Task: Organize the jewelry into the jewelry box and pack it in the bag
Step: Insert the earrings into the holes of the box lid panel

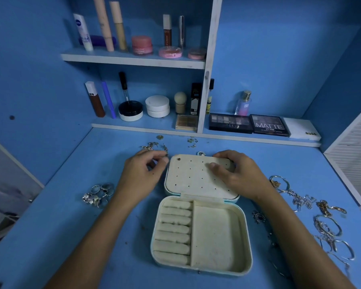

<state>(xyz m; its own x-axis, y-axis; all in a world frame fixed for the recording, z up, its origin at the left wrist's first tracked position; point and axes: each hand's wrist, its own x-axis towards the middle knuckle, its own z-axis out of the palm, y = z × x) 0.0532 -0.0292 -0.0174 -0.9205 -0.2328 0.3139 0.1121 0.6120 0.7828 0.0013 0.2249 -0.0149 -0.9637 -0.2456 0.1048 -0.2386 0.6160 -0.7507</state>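
Left grip point(146, 174) pinches a small earring from the pile, right grip point(236, 174) holds the perforated lid panel of the open jewelry box point(200, 232) mid-surface; compartments empty, rings point(98, 195), chains point(321, 222) loose, no bag in view—barely started.

The jewelry box point(200, 222) lay open flat on the blue desk point(71, 236), cream inside with a pale blue shell. Its lid point(196, 178) showed rows of small holes; its base held padded ring rolls point(174, 230) at left and 1 bare tray point(214, 236) at right. Rings point(99, 195) clustered left of it, earrings point(154, 147) behind, and chains and bangles point(321, 222) spread right.
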